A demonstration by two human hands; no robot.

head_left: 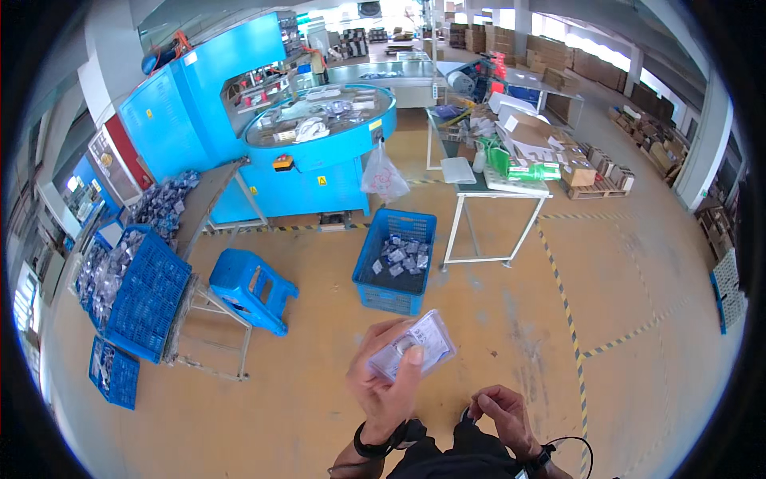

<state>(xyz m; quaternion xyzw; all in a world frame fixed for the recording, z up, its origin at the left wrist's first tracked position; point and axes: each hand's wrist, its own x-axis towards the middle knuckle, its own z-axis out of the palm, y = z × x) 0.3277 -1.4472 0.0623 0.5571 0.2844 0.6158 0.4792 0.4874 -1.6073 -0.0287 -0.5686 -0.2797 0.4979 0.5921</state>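
My left hand (388, 375) is raised in front of me, gripping a small clear plastic blister pack (415, 346) with a printed white card inside. The thumb presses across the front of the pack, while the other fingers are behind it. Lower and to the right, my right hand (504, 413) hangs near my legs with its fingers curled in and the thumb against them; nothing shows in it. Beyond my left hand, a blue plastic crate (369, 292) on the floor holds several similar small packs (401, 255).
A blue stool (239, 275) stands left of the crate. Blue baskets (148, 295) heaped with packs rest by a table at left. Behind is a blue rotary-table machine (311, 152) with a plastic bag (384, 173). A cluttered white-legged table (499, 190) stands right; striped tape (565, 299) crosses the floor.
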